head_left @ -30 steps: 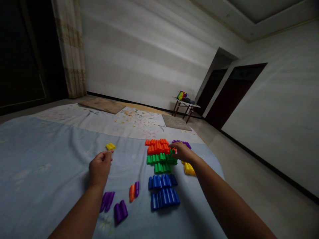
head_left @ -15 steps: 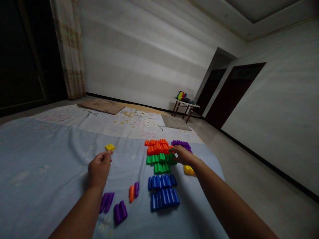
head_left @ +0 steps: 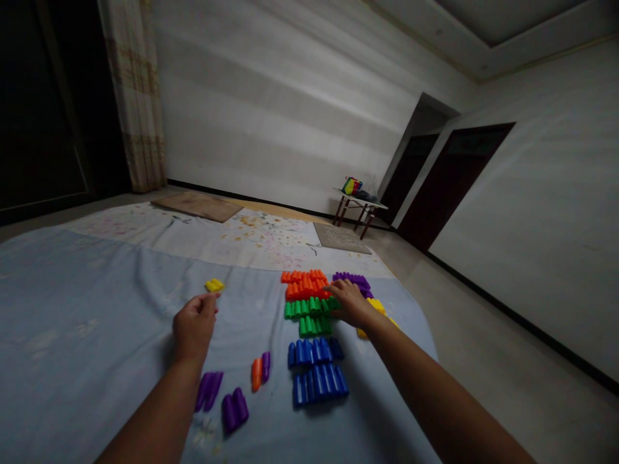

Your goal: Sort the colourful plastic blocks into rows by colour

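My left hand [head_left: 196,325] is closed, its fingertips just in front of a few short yellow plastic tubes [head_left: 214,285] on the cloth. Whatever is in that hand, if anything, is hidden. My right hand [head_left: 352,303] reaches over the right end of the green tubes [head_left: 309,308], fingers bent but apart, their tips by the orange tubes [head_left: 305,287]. Rows of blue tubes [head_left: 319,385] lie nearer to me. Behind and beyond my right hand are purple tubes [head_left: 358,281] and yellow tubes [head_left: 376,305], partly covered by it.
Loose purple tubes [head_left: 235,411] and an orange tube [head_left: 256,374] lie between my forearms on the light blue cloth [head_left: 120,309]. Farther off are a brown board [head_left: 198,205], a grey mat [head_left: 341,238] and a small table [head_left: 360,200] by the wall.
My right hand has shifted slightly left, over the green row's end, uncovering more of the yellow tubes behind it. My left hand has hardly moved.
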`<control>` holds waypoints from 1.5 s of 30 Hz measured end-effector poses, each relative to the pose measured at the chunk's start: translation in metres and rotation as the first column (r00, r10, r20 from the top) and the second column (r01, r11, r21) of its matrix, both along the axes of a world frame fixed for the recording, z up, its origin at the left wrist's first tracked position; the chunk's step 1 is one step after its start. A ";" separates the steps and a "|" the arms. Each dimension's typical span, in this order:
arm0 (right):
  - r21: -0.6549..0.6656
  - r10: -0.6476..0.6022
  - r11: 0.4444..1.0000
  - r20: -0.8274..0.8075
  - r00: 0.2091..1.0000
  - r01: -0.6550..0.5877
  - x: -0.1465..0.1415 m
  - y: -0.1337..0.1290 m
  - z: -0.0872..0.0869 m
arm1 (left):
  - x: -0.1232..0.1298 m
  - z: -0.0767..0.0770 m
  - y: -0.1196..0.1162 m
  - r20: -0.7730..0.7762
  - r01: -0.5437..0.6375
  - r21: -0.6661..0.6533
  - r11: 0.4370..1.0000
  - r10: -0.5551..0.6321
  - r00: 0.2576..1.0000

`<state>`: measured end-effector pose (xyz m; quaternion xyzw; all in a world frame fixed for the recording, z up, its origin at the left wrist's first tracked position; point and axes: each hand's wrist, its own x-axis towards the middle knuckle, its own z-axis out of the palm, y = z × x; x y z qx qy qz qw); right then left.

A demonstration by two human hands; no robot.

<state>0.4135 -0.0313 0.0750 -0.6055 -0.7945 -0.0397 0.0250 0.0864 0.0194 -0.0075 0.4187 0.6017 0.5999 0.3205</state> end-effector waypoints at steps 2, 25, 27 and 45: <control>0.001 -0.008 1.000 0.013 1.000 0.008 0.002 0.002 -0.004 | 0.000 0.001 -0.001 0.013 0.001 -0.002 1.000 -0.001 1.000; 0.216 -0.023 0.950 -0.671 0.741 0.226 0.002 -0.085 -0.067 | -0.004 -0.002 0.001 0.074 -0.078 0.047 0.996 0.074 0.994; 0.191 -0.042 0.949 -0.714 0.699 0.252 0.004 -0.089 -0.077 | -0.005 -0.002 0.002 0.070 -0.088 0.046 0.995 0.085 0.994; 0.027 -0.078 0.988 -0.765 0.639 0.153 0.005 -0.086 -0.085 | -0.039 0.016 -0.001 -0.588 -0.142 -0.200 0.969 -0.003 0.809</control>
